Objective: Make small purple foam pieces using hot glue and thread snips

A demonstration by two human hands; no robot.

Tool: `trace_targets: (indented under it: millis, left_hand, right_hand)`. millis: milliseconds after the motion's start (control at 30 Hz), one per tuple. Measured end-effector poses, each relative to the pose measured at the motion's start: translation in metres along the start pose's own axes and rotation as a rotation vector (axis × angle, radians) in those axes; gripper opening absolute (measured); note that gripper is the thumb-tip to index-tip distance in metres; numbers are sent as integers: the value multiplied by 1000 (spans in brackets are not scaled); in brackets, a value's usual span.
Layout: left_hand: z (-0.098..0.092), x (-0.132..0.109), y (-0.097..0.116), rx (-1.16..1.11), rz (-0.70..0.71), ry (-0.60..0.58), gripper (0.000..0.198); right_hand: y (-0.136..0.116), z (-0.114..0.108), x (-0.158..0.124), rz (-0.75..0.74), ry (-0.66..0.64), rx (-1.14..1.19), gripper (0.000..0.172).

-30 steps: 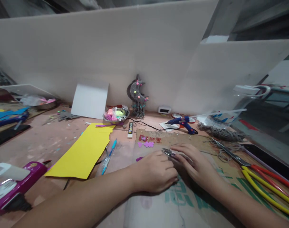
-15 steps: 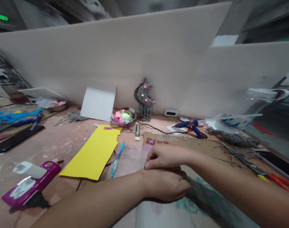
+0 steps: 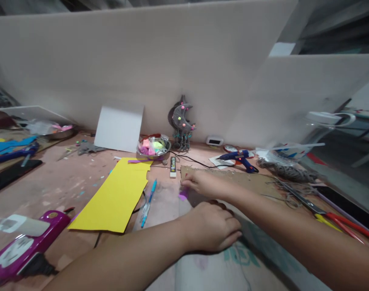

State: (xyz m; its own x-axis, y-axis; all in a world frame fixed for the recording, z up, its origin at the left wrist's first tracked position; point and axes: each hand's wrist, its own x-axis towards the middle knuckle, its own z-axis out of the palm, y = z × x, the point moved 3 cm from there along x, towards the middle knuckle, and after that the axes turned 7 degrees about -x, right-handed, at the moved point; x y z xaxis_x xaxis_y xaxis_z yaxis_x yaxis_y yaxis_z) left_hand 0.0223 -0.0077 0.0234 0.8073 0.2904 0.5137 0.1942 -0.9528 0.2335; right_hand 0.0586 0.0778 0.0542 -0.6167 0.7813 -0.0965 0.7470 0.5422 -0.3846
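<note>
My right hand (image 3: pixel 199 184) reaches across to the far left corner of the brown cardboard sheet (image 3: pixel 251 182), fingers pinched by a small purple foam piece (image 3: pixel 182 196); whether it grips the piece is unclear. My left hand (image 3: pixel 213 226) rests curled on the cardboard nearer me, fingers bent under, and what it holds is hidden. A yellow foam sheet (image 3: pixel 116 196) lies left of both hands, with blue pens (image 3: pixel 148 198) between it and the cardboard.
A blue glue gun (image 3: pixel 239 158) and twine (image 3: pixel 289 173) sit far right. Red and yellow-handled scissors (image 3: pixel 321 212) lie at right. A bowl of coloured bits (image 3: pixel 153 146), a moon ornament (image 3: pixel 181 121), a white card (image 3: pixel 119 127) stand at the back wall. A purple device (image 3: pixel 23 246) is near left.
My right hand left the small snips by my left hand and moved forward and left to the cardboard's far corner by the purple piece. My left hand stayed curled in place.
</note>
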Motion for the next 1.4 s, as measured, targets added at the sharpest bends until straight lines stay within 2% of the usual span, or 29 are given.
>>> trace_targets:
  millis: [100, 200, 267, 333, 467, 567, 700, 867, 1033, 1233, 1333, 1400]
  left_hand:
    - [-2, 0, -13, -242, -266, 80, 22]
    - [-2, -2, -27, -527, -549, 210, 21]
    - [1, -3, -36, -811, -700, 287, 22]
    - [3, -4, -42, -999, -794, 358, 20]
    - [4, -4, -48, -1096, -852, 393, 21]
    - [5, -4, -48, -1135, -891, 391, 22]
    - [6, -2, -47, -1175, -912, 383, 20]
    - [7, 1, -44, -1172, -865, 383, 22]
    - [5, 1, -43, -1197, -870, 371, 23]
    - [5, 2, -44, -1238, -889, 399, 23]
    - [6, 2, -43, -1299, -903, 425, 26]
    - [7, 1, -44, -1328, -914, 437, 27]
  right_hand:
    - [5, -22, -19, 3, 162, -36, 24]
    - [22, -39, -57, 65, 441, -54, 24]
    - [36, -37, -87, 156, 571, -11, 26]
    - [47, -24, -112, 225, 607, 72, 23]
    - [52, 8, -133, 264, 603, 216, 22]
    - [47, 17, -133, 245, 637, 235, 20]
    - [41, 16, -129, 247, 636, 299, 18]
    - [44, 16, -128, 343, 650, 384, 18]
    - [46, 16, -128, 337, 663, 310, 14]
    - [49, 19, -128, 314, 625, 298, 19]
    - [54, 20, -132, 348, 674, 377, 18]
    - [58, 16, -136, 331, 712, 317, 16]
